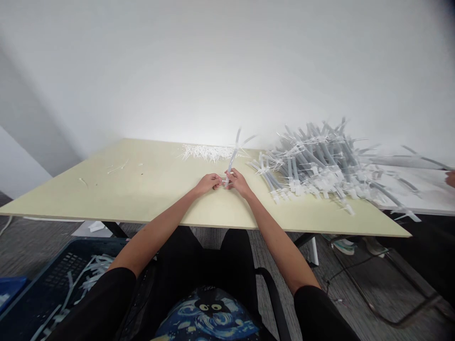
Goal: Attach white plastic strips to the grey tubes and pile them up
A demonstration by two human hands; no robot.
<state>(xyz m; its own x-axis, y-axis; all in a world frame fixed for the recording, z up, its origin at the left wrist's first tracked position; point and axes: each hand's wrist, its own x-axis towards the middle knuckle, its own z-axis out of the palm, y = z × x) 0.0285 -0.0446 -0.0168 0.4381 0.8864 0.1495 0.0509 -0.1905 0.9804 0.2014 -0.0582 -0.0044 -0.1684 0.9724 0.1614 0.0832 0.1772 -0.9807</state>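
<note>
A length of grey, translucent tubing [233, 154] rises from between my hands, with a clear plastic fitting at its lower end and a thin pale strip branching off near the top. My right hand [237, 182] is closed around the tube's lower end. From the other side, my left hand [210, 183] pinches at the fitting; exactly what lies between its fingertips is too small to make out. Both hands are close together above the pale yellow table [149, 189]. Behind them lies a spread of small white strips [208, 152].
To the right a big pile of similar grey tubes with white fittings [316, 156] reaches onto a white table [426, 189], where another person's hand [450, 178] shows. At lower left stands a dark crate [71, 253] holding tube pieces. A few loose strips [119, 166] lie left.
</note>
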